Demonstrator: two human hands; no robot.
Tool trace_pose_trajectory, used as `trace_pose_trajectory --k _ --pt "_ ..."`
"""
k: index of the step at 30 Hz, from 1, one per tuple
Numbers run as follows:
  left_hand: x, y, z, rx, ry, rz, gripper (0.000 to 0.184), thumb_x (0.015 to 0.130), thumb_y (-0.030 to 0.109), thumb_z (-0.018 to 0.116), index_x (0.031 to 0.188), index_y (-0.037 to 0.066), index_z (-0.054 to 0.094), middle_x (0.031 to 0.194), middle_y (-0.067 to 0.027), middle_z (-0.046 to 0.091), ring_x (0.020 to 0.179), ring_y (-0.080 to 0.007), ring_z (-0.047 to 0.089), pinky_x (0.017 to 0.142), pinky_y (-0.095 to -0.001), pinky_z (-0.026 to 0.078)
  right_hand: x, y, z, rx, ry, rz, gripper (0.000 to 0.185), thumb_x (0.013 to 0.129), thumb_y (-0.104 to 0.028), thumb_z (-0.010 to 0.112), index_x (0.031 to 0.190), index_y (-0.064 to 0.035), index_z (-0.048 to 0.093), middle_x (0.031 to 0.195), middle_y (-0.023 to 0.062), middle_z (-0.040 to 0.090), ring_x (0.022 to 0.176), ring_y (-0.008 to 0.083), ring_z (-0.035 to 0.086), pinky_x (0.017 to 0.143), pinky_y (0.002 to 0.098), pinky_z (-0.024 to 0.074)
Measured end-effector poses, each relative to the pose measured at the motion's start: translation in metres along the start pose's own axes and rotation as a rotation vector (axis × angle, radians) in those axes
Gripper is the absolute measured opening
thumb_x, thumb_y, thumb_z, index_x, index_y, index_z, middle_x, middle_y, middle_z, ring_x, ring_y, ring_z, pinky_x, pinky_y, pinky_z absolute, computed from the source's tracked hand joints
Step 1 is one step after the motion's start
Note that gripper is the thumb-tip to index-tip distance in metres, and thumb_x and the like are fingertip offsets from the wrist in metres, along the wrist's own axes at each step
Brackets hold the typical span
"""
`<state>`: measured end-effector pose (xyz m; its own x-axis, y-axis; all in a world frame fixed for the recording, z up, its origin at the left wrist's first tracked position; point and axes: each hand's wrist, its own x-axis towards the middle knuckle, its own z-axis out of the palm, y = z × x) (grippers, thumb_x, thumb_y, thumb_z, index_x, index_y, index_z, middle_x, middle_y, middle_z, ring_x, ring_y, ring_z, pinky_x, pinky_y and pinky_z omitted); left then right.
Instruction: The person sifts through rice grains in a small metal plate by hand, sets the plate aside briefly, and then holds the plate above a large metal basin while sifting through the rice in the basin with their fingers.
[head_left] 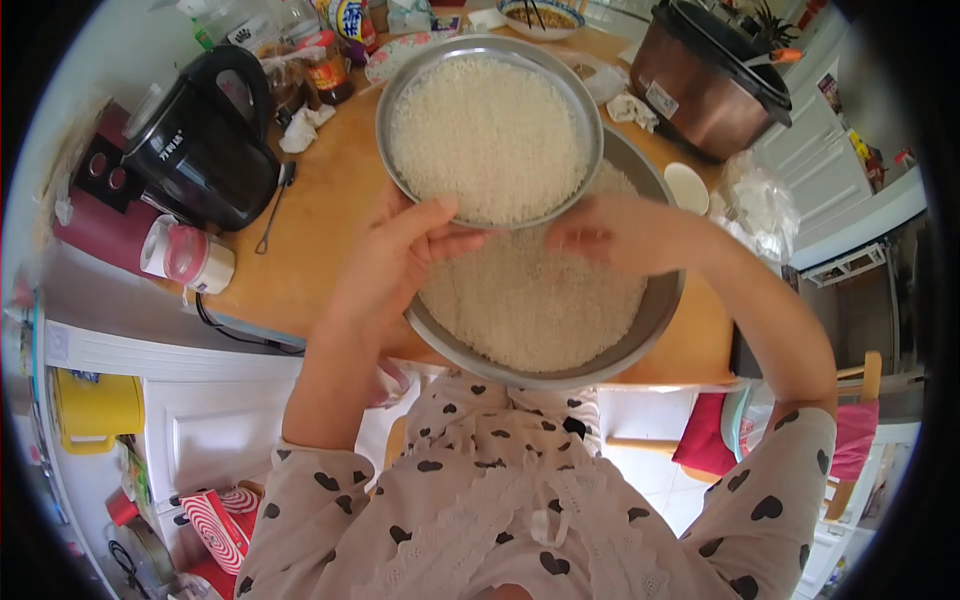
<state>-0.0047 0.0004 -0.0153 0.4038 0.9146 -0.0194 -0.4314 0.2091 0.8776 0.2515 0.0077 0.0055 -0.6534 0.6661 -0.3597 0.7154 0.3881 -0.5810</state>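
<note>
Above the light-brown wooden desk (320, 200), the grip of the left hand (400, 242) pinched a round silver metal dish (485, 46) of white rice (490, 135) over a wide grey metal basin (662, 290) holding more. Nearby, the blurred right hand (625, 232) half-curled; I couldn't tell whether it held anything.

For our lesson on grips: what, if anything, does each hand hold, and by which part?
The left hand holds the smaller metal dish by its near rim, thumb on top. Whether the blurred right hand holds rice cannot be told.

Rice (490, 140) in pan (480, 46) and basin (664, 300)
</note>
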Motion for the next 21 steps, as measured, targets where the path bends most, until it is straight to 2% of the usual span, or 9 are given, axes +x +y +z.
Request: trace_pose_trajectory --k 2,5,8,11,14,17,20,21 --pt "0.001 0.003 0.002 0.003 -0.014 0.001 0.046 0.091 0.012 0.053 0.131 -0.004 0.035 0.118 -0.0199 0.057 0.099 -0.0321 0.063 0.079 -0.0303 0.056 0.002 0.014 -0.001 -0.121 0.219 0.101 0.029 0.085 -0.011 0.048 0.110 -0.0038 0.062 0.103 0.0174 0.061 0.103 0.0327 0.057 0.090 0.0410 0.0445" --pt "0.002 0.002 0.003 0.027 -0.028 0.035 0.046 0.091 0.012 0.051 0.130 -0.005 0.035 0.117 -0.0221 0.057 0.097 -0.0340 0.064 0.077 -0.0299 0.057 0.003 0.011 0.006 -0.260 0.268 0.158 0.027 0.083 -0.008 0.049 0.107 -0.0038 0.063 0.102 0.0182 0.062 0.098 0.0325 0.059 0.087 0.0395 0.0461" --pt "0.003 0.004 0.000 0.009 -0.069 0.000 0.048 0.090 0.012 0.054 0.131 -0.001 0.033 0.118 -0.0179 0.056 0.098 -0.0306 0.064 0.081 -0.0319 0.055 0.003 0.002 0.026 -0.202 0.236 -0.021 0.026 0.082 -0.008 0.050 0.104 -0.0029 0.063 0.101 0.0183 0.062 0.096 0.0322 0.060 0.086 0.0397 0.0466" --pt "0.003 0.004 -0.001 0.025 -0.052 -0.013 0.047 0.090 0.012 0.054 0.130 -0.002 0.034 0.118 -0.0187 0.056 0.098 -0.0311 0.064 0.081 -0.0311 0.055 0.006 -0.019 0.009 0.221 -0.115 0.092 0.029 0.085 -0.011 0.049 0.110 -0.0042 0.060 0.107 0.0162 0.061 0.100 0.0309 0.058 0.089 0.0408 0.0452" --pt "0.003 0.004 0.001 0.033 -0.049 -0.001 0.047 0.090 0.012 0.054 0.130 -0.002 0.034 0.118 -0.0195 0.056 0.097 -0.0317 0.064 0.080 -0.0307 0.056 0.013 -0.037 0.002 0.099 0.064 0.246 0.030 0.086 -0.013 0.048 0.112 -0.0044 0.060 0.110 0.0131 0.060 0.103 0.0278 0.057 0.090 0.0381 0.0440" --pt "0.002 0.005 0.003 0.019 -0.050 0.010 0.045 0.091 0.012 0.053 0.129 -0.004 0.034 0.117 -0.0200 0.057 0.097 -0.0317 0.064 0.079 -0.0305 0.056 0.028 -0.007 0.047 0.053 0.341 -0.237 0.028 0.086 -0.010 0.048 0.109 -0.0035 0.061 0.107 0.0119 0.062 0.102 0.0262 0.057 0.089 0.0351 0.0436" --pt "0.002 0.004 0.002 0.063 -0.040 0.028 0.048 0.091 0.012 0.050 0.131 -0.006 0.032 0.119 -0.0231 0.055 0.099 -0.0372 0.063 0.077 -0.0300 0.057 0.020 -0.014 0.046 0.151 0.228 -0.405 0.025 0.086 -0.007 0.047 0.103 -0.0028 0.064 0.104 0.0123 0.064 0.101 0.0264 0.058 0.089 0.0351 0.0434" --pt "0.002 0.004 0.001 0.059 -0.040 0.030 0.047 0.091 0.012 0.050 0.131 -0.007 0.032 0.119 -0.0231 0.055 0.099 -0.0375 0.062 0.077 -0.0299 0.057 0.014 -0.016 0.038 0.168 0.078 -0.357 0.025 0.085 -0.005 0.047 0.105 -0.0028 0.063 0.106 0.0119 0.062 0.104 0.0266 0.056 0.092 0.0356 0.0421"
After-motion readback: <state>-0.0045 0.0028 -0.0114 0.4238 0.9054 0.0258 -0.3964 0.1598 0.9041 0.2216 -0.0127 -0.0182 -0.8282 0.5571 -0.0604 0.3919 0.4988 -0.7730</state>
